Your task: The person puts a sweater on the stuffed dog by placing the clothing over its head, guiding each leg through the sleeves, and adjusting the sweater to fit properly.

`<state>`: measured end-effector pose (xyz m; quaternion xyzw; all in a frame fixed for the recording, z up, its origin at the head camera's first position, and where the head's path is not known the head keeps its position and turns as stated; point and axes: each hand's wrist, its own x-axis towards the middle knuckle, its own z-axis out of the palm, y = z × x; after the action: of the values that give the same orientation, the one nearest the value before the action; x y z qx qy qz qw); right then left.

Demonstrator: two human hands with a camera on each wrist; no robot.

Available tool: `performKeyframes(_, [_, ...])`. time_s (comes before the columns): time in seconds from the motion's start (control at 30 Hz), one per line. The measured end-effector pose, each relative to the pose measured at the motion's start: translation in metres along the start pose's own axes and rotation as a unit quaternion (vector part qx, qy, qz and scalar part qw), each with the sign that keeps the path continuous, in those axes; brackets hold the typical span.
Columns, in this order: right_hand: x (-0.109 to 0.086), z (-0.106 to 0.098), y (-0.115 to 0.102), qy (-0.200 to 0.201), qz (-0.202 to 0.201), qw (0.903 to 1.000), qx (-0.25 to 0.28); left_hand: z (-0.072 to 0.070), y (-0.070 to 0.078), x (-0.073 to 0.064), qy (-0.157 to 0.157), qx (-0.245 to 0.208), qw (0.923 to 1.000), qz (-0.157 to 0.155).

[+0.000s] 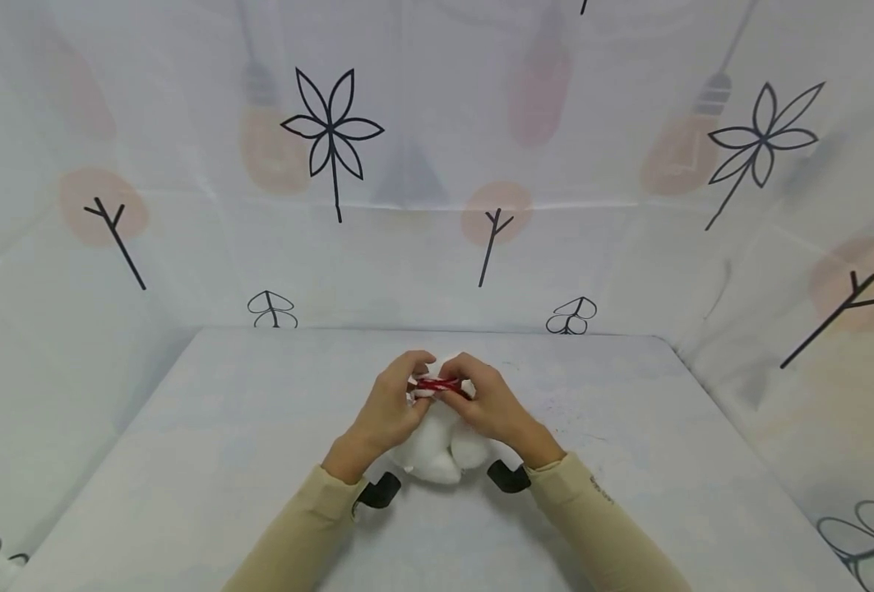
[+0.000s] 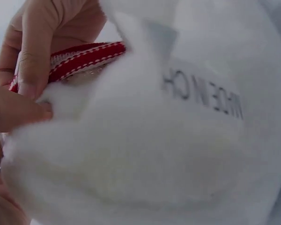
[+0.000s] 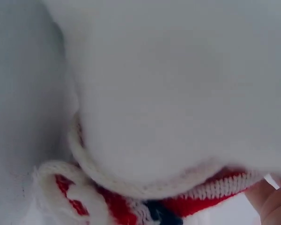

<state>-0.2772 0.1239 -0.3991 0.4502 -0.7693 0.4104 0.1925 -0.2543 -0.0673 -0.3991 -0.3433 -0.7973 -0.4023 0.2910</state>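
Note:
A white plush toy (image 1: 431, 448) lies on the table between the two forearms. Around its upper part, a small red and white knitted garment (image 1: 438, 385) is bunched up. My left hand (image 1: 395, 399) pinches the garment from the left, thumb below and fingers above. From the other side my right hand (image 1: 490, 403) pinches it in the same way. Up close in the left wrist view, the plush (image 2: 145, 154) carries a printed label (image 2: 203, 93). The right wrist view shows the garment's white knitted edge (image 3: 145, 190) lying against the plush, with a dark blue patch (image 3: 161, 212) below.
A pale table (image 1: 259, 427) spreads under the toy. Behind and beside it hang white sheets (image 1: 422, 271) printed with flowers and twigs. Black wrist mounts (image 1: 380, 491) stick out inward from both sleeves, close to the toy.

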Motion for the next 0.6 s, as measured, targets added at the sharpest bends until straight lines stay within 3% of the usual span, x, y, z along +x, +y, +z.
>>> performKeyframes(0.17, [0.0, 0.002, -0.002, 0.01, -0.025, 0.9991, -0.031, 0.005, -0.002, -0.002, 0.015, 0.029, 0.9995, 0.005])
performKeyframes(0.3, [0.0, 0.001, -0.001, 0.023, -0.021, 0.9984, -0.047, 0.004, -0.002, -0.002, 0.007, 0.019, 0.9998, -0.005])
performKeyframes(0.43, [0.001, -0.002, 0.001, 0.016, 0.006, 0.9992, -0.036, -0.001, -0.002, -0.002, -0.011, -0.039, 0.9982, -0.043])
performKeyframes(0.6, [0.0, -0.009, -0.001, 0.001, 0.067, 0.9975, -0.024, -0.008, -0.002, -0.002, -0.027, -0.096, 0.988, -0.118])
